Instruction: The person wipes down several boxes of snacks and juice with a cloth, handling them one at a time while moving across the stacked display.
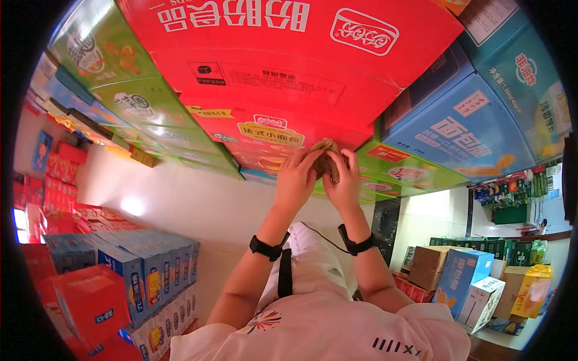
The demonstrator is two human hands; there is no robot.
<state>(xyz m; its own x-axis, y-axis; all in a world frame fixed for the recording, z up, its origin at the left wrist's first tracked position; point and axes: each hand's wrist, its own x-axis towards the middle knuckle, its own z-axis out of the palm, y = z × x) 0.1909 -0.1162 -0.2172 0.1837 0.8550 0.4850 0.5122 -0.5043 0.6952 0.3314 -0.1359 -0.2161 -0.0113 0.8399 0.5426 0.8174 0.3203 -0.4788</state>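
Observation:
A crumpled brown wad [326, 165] is held between my two hands, in front of the red carton's lower edge; its exact kind is not clear. My left hand [297, 174] closes on it from the left, fingers bent and pressed against it. From the other side my right hand [344, 179], with a ring on one finger, pinches the same wad. Just behind the hands stands a large red carton [265, 114] with white and yellow lettering. Black bands circle both wrists.
Green cartons [135, 99] are stacked at the left and a blue carton [457, 126] at the right. Red and blue boxes [150, 271] stand in piles at the lower left. More boxes, including a blue one [462, 277], rest at the lower right. Pale floor [174, 198] shows between.

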